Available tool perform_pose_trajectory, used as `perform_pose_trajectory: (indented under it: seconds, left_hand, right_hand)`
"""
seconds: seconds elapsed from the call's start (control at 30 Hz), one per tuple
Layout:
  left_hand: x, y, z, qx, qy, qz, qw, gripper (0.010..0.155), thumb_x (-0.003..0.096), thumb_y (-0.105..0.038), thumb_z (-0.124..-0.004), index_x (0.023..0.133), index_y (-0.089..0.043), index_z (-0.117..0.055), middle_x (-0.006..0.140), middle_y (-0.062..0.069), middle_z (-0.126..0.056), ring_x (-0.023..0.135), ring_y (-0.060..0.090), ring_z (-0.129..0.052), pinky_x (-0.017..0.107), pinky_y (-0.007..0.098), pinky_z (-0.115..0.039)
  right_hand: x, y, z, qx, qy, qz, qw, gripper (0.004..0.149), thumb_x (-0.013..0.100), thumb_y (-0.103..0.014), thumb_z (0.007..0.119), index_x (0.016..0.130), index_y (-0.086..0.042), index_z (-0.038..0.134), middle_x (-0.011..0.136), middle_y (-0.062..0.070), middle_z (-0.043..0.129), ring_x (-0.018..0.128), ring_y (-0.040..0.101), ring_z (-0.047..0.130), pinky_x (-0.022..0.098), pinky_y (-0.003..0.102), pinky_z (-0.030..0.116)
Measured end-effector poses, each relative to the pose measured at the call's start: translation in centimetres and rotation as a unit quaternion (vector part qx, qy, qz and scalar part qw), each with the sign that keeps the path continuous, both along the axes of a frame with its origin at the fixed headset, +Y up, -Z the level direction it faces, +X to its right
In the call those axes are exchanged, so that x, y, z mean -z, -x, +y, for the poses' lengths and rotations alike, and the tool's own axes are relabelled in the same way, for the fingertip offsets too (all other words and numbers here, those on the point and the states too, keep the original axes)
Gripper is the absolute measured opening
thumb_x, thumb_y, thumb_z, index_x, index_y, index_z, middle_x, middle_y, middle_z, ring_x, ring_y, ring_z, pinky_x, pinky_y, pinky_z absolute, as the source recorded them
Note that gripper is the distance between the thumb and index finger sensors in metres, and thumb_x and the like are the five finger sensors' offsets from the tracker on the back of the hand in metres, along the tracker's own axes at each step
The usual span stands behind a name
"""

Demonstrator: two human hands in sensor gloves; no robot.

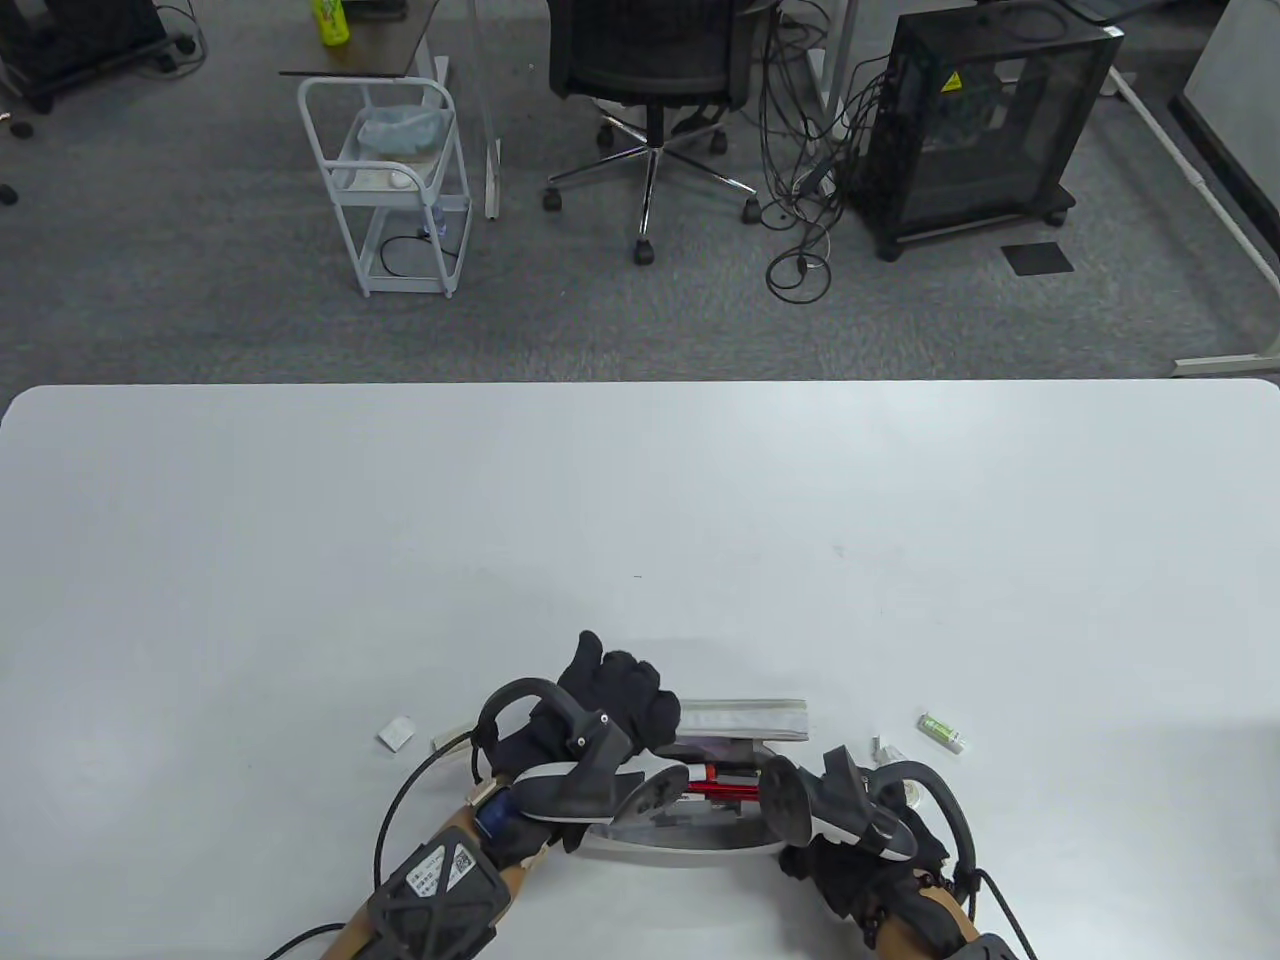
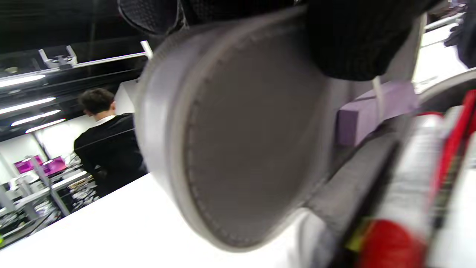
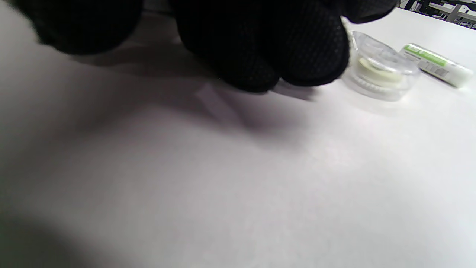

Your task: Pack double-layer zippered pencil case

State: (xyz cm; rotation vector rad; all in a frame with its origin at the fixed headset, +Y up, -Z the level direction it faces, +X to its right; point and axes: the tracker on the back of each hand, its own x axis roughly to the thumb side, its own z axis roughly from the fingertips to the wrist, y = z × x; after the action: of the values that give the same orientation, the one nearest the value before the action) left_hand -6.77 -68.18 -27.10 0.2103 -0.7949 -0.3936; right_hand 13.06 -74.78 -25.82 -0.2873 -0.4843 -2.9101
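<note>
The grey pencil case (image 1: 690, 835) lies open at the table's near edge, with red pens (image 1: 722, 788) inside. My left hand (image 1: 612, 698) curls over its far left side and grips the case; in the left wrist view its rounded grey end panel (image 2: 241, 149) fills the frame under my glove, with a purple block (image 2: 375, 111) and the red pens (image 2: 455, 137) beside it. My right hand (image 1: 868, 850) sits at the case's right end, mostly under its tracker. Its curled fingers (image 3: 260, 48) rest on the table beside a clear round container (image 3: 379, 72); what they hold is hidden.
A green and white tube (image 1: 943, 731) lies right of the case, also seen as the tube (image 3: 437, 63). A small white piece (image 1: 397, 733) lies to the left. A grey strip (image 1: 745, 718) sits just beyond the case. Across the room a person (image 2: 108, 145) stands facing away.
</note>
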Motion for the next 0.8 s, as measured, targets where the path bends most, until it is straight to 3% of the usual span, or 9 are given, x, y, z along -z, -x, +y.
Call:
perform_pose_trajectory:
  seconds: [0.17, 0.3, 0.37, 0.43, 0.53, 0.6, 0.7, 0.77, 0.8]
  left_hand:
    - [-3.0, -0.2, -1.5, 0.046, -0.034, -0.030, 0.998, 0.074, 0.0368, -0.050, -0.086, 0.093, -0.029, -0.042, 0.090, -0.003, -0.073, 0.078, 0.022, -0.092, 0.071, 0.054, -0.065]
    - [-4.9, -0.2, -3.4, 0.049, -0.025, -0.066, 0.996, 0.063, 0.0382, -0.052, -0.081, 0.090, -0.031, -0.050, 0.088, -0.001, -0.070, 0.079, 0.029, -0.086, 0.073, 0.057, -0.057]
    - [-5.3, -0.3, -2.8, 0.051, -0.041, -0.085, 0.994, 0.058, 0.0365, -0.061, -0.076, 0.086, -0.034, -0.059, 0.083, -0.005, -0.077, 0.075, 0.026, -0.092, 0.072, 0.055, -0.061]
    - [-5.0, -0.2, -2.2, -0.003, -0.027, -0.073, 0.997, 0.059, 0.0337, -0.067, -0.073, 0.082, -0.034, -0.066, 0.077, -0.008, -0.085, 0.071, 0.023, -0.097, 0.072, 0.054, -0.062]
    - [-3.5, 0.2, -2.3, -0.059, 0.031, -0.024, 0.997, 0.096, 0.0258, -0.079, -0.069, 0.100, -0.029, -0.033, 0.104, 0.001, -0.056, 0.100, 0.034, -0.067, 0.077, 0.063, -0.045]
    - [-2.5, 0.1, -2.7, -0.046, 0.067, 0.025, 0.996, 0.113, 0.0216, -0.085, -0.065, 0.100, -0.026, -0.008, 0.114, 0.011, -0.029, 0.112, 0.048, -0.036, 0.076, 0.072, -0.031]
    - [-1.0, 0.0, -3.8, 0.000, 0.156, 0.080, 0.984, 0.121, 0.0207, -0.087, -0.065, 0.088, -0.028, 0.017, 0.112, 0.015, -0.004, 0.111, 0.055, -0.016, 0.075, 0.075, -0.022]
    - [-0.5, -0.2, -5.1, 0.026, 0.215, 0.099, 0.971, 0.122, 0.0229, -0.084, -0.069, 0.087, -0.027, 0.017, 0.113, 0.015, -0.007, 0.111, 0.055, -0.019, 0.075, 0.075, -0.022]
    - [-0.5, -0.3, -5.6, 0.038, 0.219, 0.094, 0.970, 0.122, 0.0235, -0.083, -0.072, 0.088, -0.028, 0.016, 0.114, 0.013, -0.013, 0.112, 0.054, -0.023, 0.076, 0.075, -0.022]
  right_hand:
    - [0.2, -1.0, 0.3, 0.014, 0.009, -0.028, 0.999, 0.061, 0.036, -0.053, 0.082, 0.084, -0.015, 0.079, 0.065, 0.000, 0.096, 0.062, 0.026, 0.094, 0.065, 0.053, 0.062]
    - [0.6, -1.9, 0.3, 0.032, 0.006, -0.046, 0.998, 0.059, 0.037, -0.052, 0.081, 0.083, -0.014, 0.080, 0.065, 0.000, 0.096, 0.061, 0.026, 0.094, 0.065, 0.052, 0.062]
    - [0.6, -2.1, 0.4, 0.037, 0.003, -0.048, 0.998, 0.058, 0.038, -0.051, 0.081, 0.083, -0.014, 0.080, 0.065, 0.000, 0.097, 0.061, 0.026, 0.094, 0.065, 0.052, 0.062]
    - [0.7, -2.1, 0.4, 0.031, -0.006, -0.045, 0.999, 0.058, 0.039, -0.050, 0.080, 0.085, -0.014, 0.080, 0.066, 0.000, 0.097, 0.062, 0.026, 0.094, 0.066, 0.052, 0.061]
    - [0.7, -2.0, 0.5, 0.027, -0.024, -0.038, 0.999, 0.058, 0.040, -0.049, 0.080, 0.087, -0.016, 0.078, 0.068, 0.000, 0.096, 0.063, 0.026, 0.094, 0.066, 0.052, 0.061]
    - [0.8, -1.9, 0.6, 0.029, -0.037, -0.034, 0.998, 0.058, 0.040, -0.047, 0.079, 0.089, -0.017, 0.077, 0.069, 0.000, 0.096, 0.063, 0.026, 0.094, 0.066, 0.052, 0.061]
    - [0.9, -1.9, 0.5, 0.037, -0.078, -0.032, 0.996, 0.064, 0.040, -0.045, 0.079, 0.097, -0.018, 0.068, 0.079, 0.002, 0.092, 0.069, 0.027, 0.091, 0.067, 0.053, 0.059]
    - [0.8, -1.8, 0.5, 0.046, -0.126, -0.026, 0.991, 0.069, 0.039, -0.044, 0.080, 0.101, -0.019, 0.062, 0.083, 0.003, 0.089, 0.072, 0.027, 0.089, 0.067, 0.053, 0.058]
    - [0.8, -1.8, 0.6, 0.043, -0.137, -0.023, 0.989, 0.071, 0.039, -0.043, 0.080, 0.102, -0.020, 0.059, 0.086, 0.004, 0.088, 0.073, 0.028, 0.089, 0.068, 0.054, 0.057]
